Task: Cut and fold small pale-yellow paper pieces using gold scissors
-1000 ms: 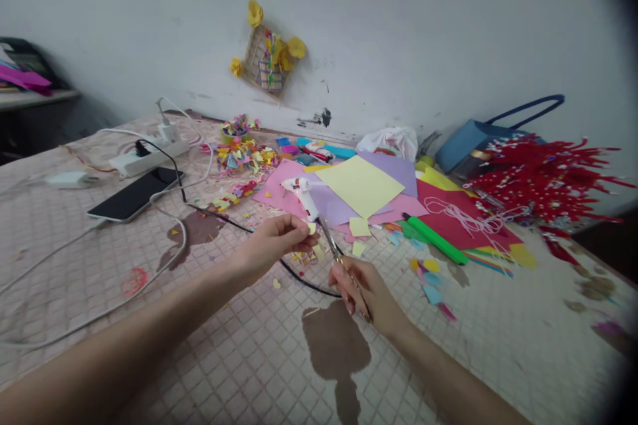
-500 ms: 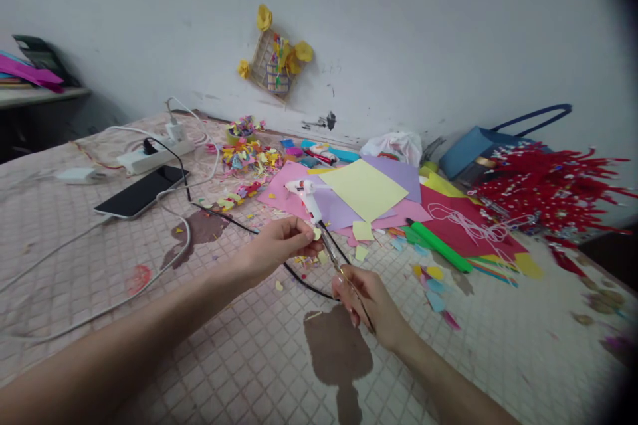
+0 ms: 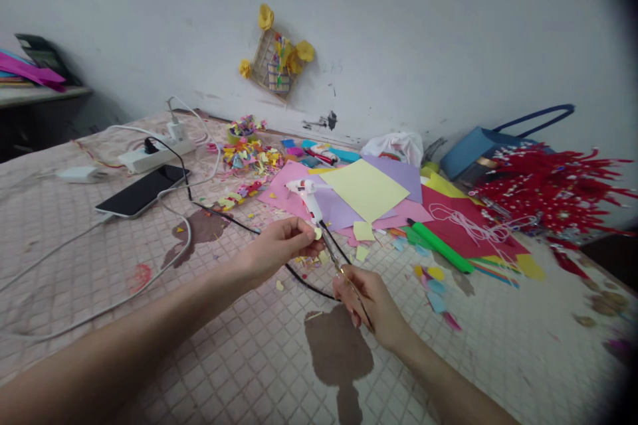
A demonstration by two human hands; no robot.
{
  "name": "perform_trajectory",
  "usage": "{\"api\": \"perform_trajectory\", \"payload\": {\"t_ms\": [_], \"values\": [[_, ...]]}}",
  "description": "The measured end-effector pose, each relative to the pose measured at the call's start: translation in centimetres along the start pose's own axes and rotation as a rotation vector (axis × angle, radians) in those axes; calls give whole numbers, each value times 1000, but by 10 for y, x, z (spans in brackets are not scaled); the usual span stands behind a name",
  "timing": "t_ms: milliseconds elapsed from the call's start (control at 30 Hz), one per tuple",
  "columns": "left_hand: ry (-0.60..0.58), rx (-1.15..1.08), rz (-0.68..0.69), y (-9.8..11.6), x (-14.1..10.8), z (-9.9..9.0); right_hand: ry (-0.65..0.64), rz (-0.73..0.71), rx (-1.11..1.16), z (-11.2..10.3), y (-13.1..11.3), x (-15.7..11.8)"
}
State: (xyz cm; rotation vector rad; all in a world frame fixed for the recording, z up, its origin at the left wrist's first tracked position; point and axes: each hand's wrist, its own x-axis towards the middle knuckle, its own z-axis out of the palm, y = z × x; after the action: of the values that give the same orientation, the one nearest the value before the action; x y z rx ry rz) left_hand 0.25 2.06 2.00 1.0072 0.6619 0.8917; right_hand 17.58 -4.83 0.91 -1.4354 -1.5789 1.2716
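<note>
Between the thumb and fingers of my left hand (image 3: 286,240) is a small piece of pale yellow paper (image 3: 318,234). My right hand (image 3: 369,299) is closed around a pair of scissors (image 3: 343,270), whose blades point up and left to the paper piece. Just beyond the hands, a white glue gun (image 3: 308,199) rests on coloured paper, with its black cord running down behind my right hand. Square scraps of pale yellow paper (image 3: 363,231) lie close to the scissors. I cannot make out how far the blades are parted.
Behind lie a pale yellow sheet (image 3: 367,187), a green marker (image 3: 441,247) and a heap of cut paper (image 3: 252,157). To the left, a phone (image 3: 143,191), a power strip (image 3: 157,156) and loose cables spread over the table. Red stems (image 3: 548,192) stand at the right.
The view has shifted very slightly. Both hands keep nearly the same pose, with the paper piece and the scissors still held.
</note>
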Motion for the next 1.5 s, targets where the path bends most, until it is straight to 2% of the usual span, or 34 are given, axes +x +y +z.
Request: {"api": "perform_trajectory", "payload": {"t_ms": [367,800,1033,1133,1500], "values": [[-23,5,-3,0,1,-2,10,-29,-36,0,2,0],[-143,64,-35,11,4,-12,0,-59,-109,-1,1,-1],[-157,86,-45,12,4,-13,-42,-16,0,-1,1,-1],[-146,79,-22,8,4,-11,-72,-39,44,0,2,-1],[-21,4,19,-3,1,1,-11,-23,15,3,6,0]]}}
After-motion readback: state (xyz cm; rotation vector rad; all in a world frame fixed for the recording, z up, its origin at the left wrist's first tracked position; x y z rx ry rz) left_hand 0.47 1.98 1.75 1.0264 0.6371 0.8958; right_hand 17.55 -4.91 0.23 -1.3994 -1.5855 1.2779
